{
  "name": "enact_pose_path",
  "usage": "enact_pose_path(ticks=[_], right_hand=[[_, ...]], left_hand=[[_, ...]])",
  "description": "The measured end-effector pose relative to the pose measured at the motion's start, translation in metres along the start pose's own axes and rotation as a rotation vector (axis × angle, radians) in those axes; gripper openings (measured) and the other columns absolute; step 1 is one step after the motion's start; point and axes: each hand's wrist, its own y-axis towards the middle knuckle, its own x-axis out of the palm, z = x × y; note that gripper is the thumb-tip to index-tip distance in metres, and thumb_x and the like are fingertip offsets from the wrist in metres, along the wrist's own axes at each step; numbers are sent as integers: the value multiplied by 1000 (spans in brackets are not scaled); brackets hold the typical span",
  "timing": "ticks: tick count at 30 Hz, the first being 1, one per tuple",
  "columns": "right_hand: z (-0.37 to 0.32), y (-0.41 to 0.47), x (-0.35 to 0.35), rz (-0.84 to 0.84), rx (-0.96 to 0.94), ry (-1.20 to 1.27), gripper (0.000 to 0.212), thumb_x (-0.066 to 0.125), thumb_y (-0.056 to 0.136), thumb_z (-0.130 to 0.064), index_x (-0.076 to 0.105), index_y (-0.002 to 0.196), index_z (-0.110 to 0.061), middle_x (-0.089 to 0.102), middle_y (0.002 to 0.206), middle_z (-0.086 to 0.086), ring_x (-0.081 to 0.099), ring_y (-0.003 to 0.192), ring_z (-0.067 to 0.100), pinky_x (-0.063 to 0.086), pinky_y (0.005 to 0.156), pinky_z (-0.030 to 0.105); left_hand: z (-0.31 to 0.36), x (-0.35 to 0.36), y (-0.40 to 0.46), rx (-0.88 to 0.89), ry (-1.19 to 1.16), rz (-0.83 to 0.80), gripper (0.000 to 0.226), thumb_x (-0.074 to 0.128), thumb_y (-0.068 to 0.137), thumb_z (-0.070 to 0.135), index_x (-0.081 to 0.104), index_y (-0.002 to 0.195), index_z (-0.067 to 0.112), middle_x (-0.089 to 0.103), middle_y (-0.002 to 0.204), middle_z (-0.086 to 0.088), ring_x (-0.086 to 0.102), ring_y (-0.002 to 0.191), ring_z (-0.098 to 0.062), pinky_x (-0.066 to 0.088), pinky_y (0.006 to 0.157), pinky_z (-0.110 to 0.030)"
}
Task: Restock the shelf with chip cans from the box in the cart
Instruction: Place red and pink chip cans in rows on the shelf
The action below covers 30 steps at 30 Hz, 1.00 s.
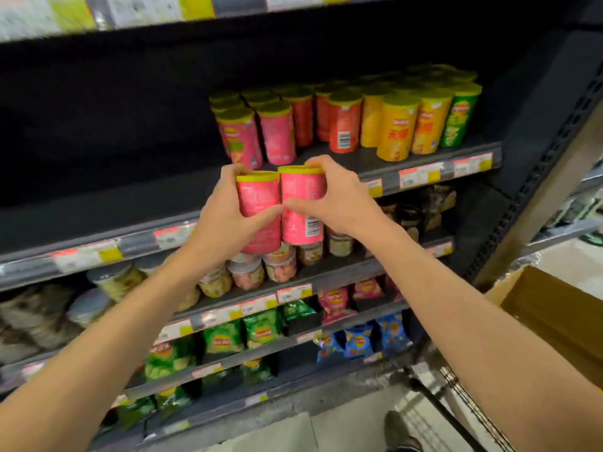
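Two pink chip cans with yellow lids are held side by side in front of the shelf edge. My left hand (228, 216) grips the left pink can (257, 197); my right hand (336, 197) grips the right pink can (301, 194). Both cans are upright and touch each other. Behind them, the dark shelf (408, 164) carries rows of pink cans (277, 132), red cans (344, 125), yellow cans (396, 128) and green cans (458, 119). The shelf's left half is bare. The cardboard box (554, 314) sits at the lower right.
Lower shelves hold clear snack jars (280, 265) and green, pink and blue chip bags (261, 331). A cart rail (456, 386) runs beside the box at the bottom right. The shelf upright (535, 177) stands at the right. A shoe (399, 429) shows on the floor.
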Motion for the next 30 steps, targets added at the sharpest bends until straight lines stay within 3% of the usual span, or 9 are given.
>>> enact_pose_path(ticks=[3,7,15,21,24,30], right_hand=[[-18,22,6,6,-51,-46,73,79,76,-51,45,134,-22,56,124,4,57,112,22,51,93,42],[-29,44,9,11,-91,-89,73,76,79,-50,43,137,-21,50,130,4,46,122,22,43,97,36],[-33,73,11,0,-34,-81,73,78,74,-55,45,131,-24,53,122,1,57,108,24,53,89,47],[-37,85,11,24,-48,-61,76,77,79,-49,39,141,-26,48,134,4,47,123,23,46,90,35],[-39,87,22,53,-53,-40,79,77,81,-44,35,146,-27,48,139,7,45,130,26,45,97,39],[-40,87,47,25,-74,-1,81,77,81,-42,33,149,-28,48,140,9,44,133,29,43,104,42]], left_hand=[[-8,-17,13,8,-4,46,65,76,77,54,32,121,36,56,117,5,59,101,-8,50,81,-28],[-16,-24,27,5,-20,117,72,74,73,63,33,126,34,54,121,3,59,105,-11,53,89,-40],[-17,-27,52,-11,-50,119,66,78,73,55,35,118,33,59,111,7,61,95,-3,56,80,-32],[-26,-32,69,2,15,147,74,78,70,58,32,122,35,54,122,0,59,105,-15,55,86,-40],[-35,-28,73,0,2,193,81,83,70,48,32,130,25,51,128,-5,57,111,-17,54,91,-40],[-57,-32,64,-2,-51,281,79,86,70,41,34,127,24,50,131,-2,53,114,-11,47,90,-23]])
